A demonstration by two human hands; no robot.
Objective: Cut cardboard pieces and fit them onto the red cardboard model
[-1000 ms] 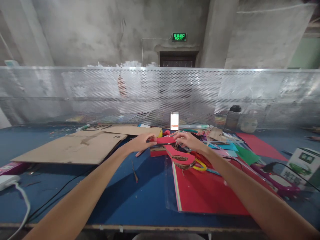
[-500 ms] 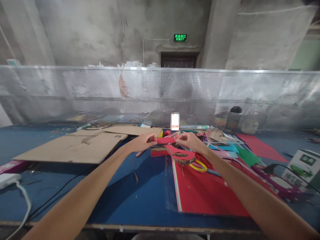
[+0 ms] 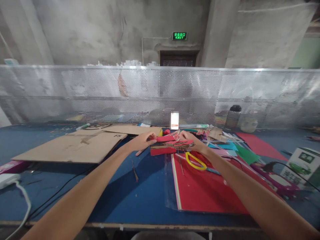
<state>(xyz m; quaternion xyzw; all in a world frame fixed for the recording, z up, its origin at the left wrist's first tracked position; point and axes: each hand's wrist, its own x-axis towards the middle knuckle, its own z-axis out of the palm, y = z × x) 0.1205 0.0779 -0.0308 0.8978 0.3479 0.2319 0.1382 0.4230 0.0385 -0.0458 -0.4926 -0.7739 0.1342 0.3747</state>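
Both my arms reach forward over a blue table [image 3: 130, 196]. My left hand [image 3: 143, 141] pinches the left end of a red cardboard cut-out [image 3: 172, 141]. My right hand [image 3: 191, 140] is closed on its right part and holds it nearly flat, edge-on to me. Beneath the cut-out lies a red block-like piece [image 3: 163, 151]. Yellow-handled scissors [image 3: 195, 161] lie just below my right hand on a stack of red paper sheets [image 3: 207, 190] in a clear sleeve.
A large flat cardboard sheet [image 3: 75, 146] lies at the left. Coloured paper scraps [image 3: 232, 148], a dark-lidded bottle [image 3: 232, 117], a purple tool with a black cable [image 3: 280, 181] and a white box [image 3: 300, 166] crowd the right. A perforated metal screen [image 3: 100, 93] backs the table. A white charger cable [image 3: 22, 196] lies at the far left.
The red cut-out has been tilted up from hanging down over the scissors to nearly flat between my hands. The yellow scissors are now fully uncovered. My hands stayed in about the same place.
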